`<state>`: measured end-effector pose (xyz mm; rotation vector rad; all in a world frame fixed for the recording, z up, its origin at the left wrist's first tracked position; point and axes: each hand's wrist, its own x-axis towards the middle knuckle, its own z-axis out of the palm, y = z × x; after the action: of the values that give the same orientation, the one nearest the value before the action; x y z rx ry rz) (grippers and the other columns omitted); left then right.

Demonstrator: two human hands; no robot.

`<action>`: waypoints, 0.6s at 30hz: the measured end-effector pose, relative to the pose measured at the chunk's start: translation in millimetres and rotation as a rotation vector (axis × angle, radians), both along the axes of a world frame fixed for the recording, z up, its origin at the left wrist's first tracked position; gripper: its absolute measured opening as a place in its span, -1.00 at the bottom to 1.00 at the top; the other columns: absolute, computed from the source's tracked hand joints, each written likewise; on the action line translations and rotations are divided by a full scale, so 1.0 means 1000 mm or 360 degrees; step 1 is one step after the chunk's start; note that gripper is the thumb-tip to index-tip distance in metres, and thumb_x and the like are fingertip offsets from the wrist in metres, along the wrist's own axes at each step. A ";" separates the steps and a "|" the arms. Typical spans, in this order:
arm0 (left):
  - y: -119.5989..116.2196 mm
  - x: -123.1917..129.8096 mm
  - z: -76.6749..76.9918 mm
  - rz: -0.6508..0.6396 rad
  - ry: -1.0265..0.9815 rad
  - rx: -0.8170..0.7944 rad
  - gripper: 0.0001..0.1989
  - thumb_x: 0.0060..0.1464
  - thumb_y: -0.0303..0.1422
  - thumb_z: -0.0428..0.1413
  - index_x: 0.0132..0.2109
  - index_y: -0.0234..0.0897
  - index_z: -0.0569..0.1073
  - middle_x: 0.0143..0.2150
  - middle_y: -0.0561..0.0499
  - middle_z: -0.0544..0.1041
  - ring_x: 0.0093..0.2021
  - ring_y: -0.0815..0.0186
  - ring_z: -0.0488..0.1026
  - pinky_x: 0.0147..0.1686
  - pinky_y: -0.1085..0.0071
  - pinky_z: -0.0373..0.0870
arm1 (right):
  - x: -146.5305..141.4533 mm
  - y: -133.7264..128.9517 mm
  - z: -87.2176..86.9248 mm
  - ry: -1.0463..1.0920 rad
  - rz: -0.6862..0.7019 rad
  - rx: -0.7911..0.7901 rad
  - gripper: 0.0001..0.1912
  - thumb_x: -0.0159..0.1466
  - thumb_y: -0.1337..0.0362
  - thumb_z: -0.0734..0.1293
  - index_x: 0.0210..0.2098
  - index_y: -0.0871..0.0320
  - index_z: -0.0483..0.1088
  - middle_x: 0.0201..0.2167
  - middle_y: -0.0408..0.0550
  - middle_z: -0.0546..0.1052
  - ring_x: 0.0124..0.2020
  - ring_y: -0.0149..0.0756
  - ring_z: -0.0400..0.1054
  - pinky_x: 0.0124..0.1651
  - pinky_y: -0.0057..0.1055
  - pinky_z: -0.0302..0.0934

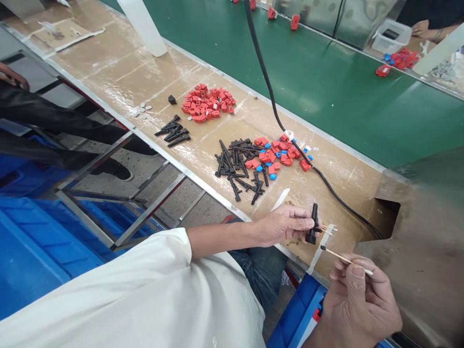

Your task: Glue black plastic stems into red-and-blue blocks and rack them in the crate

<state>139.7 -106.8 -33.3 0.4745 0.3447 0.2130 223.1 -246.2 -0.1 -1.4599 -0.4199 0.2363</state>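
Note:
My left hand (290,224) is closed on a black plastic part (313,223), held upright above the table's front edge. Between the thumb and fingers of my right hand (362,295) is a thin cotton swab (346,260), whose dark tip points toward the black part without touching it. Several more thin sticks (328,229) lie just behind my left fingers. Beyond my left hand a pile of black parts (232,162) rests next to a heap of red and blue pieces (281,153).
Farther left lie a red pile (206,102) and a few black parts (174,131). A black cable (266,72) crosses the table (123,72). A metal housing (416,241) stands at right. Blue bins (32,241) are below. Another person's legs (54,130) show at left.

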 end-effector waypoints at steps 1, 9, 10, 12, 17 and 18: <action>0.000 0.000 0.000 -0.0004 -0.0002 -0.0005 -0.48 -0.26 -0.10 0.47 -0.24 -0.40 0.56 -0.27 -0.07 0.57 -0.30 0.40 0.49 -0.30 0.51 0.35 | -0.003 0.000 0.000 -0.0076 -0.0012 -0.0005 -0.82 0.16 0.25 0.52 -0.35 0.21 0.49 -0.40 -0.08 0.51 -0.47 -0.41 0.37 -0.55 -0.51 0.20; -0.003 0.000 0.001 0.0019 -0.0023 0.0001 -0.49 -0.27 -0.10 0.47 -0.26 -0.39 0.57 -0.28 -0.06 0.56 -0.30 0.39 0.48 -0.33 0.51 0.33 | -0.008 0.005 -0.002 -0.0267 -0.0007 -0.0082 -0.83 0.21 0.22 0.48 -0.33 0.19 0.47 -0.40 -0.09 0.52 -0.48 -0.40 0.36 -0.53 -0.46 0.21; -0.003 0.000 0.001 0.0021 -0.0019 0.0004 -0.49 -0.27 -0.10 0.47 -0.27 -0.39 0.56 -0.27 -0.06 0.57 -0.30 0.40 0.48 -0.36 0.51 0.32 | -0.008 0.005 -0.003 -0.0270 -0.0005 -0.0096 -0.83 0.21 0.22 0.48 -0.34 0.19 0.47 -0.40 -0.09 0.52 -0.48 -0.40 0.36 -0.53 -0.46 0.21; -0.003 0.000 0.001 0.0022 -0.0001 0.0018 -0.48 -0.29 -0.08 0.47 -0.28 -0.38 0.56 -0.28 -0.07 0.56 -0.32 0.40 0.47 -0.41 0.53 0.27 | -0.009 0.006 -0.003 -0.0301 -0.0007 -0.0108 -0.84 0.21 0.23 0.48 -0.33 0.19 0.47 -0.40 -0.10 0.52 -0.47 -0.39 0.36 -0.52 -0.45 0.22; -0.002 0.000 0.002 0.0066 0.0060 0.0266 -0.40 -0.32 0.04 0.44 -0.29 -0.38 0.55 -0.28 -0.05 0.55 -0.41 0.47 0.39 -0.43 0.52 0.25 | -0.014 0.001 -0.005 -0.0596 -0.0100 -0.0288 -0.89 0.24 0.28 0.45 -0.26 0.19 0.52 -0.40 -0.10 0.52 -0.48 -0.38 0.38 -0.46 -0.42 0.28; -0.002 0.000 0.002 0.0068 0.0070 0.0341 -0.38 -0.31 0.08 0.42 -0.29 -0.39 0.54 -0.27 -0.05 0.55 -0.43 0.48 0.37 -0.42 0.51 0.26 | -0.013 0.000 -0.006 -0.0685 -0.0097 -0.0331 -0.90 0.25 0.30 0.44 -0.25 0.18 0.53 -0.40 -0.10 0.53 -0.49 -0.37 0.38 -0.45 -0.41 0.29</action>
<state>139.7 -108.5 -31.5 0.6842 0.3769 0.2829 209.8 -246.7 -6.2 -1.7290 -0.7130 -0.0908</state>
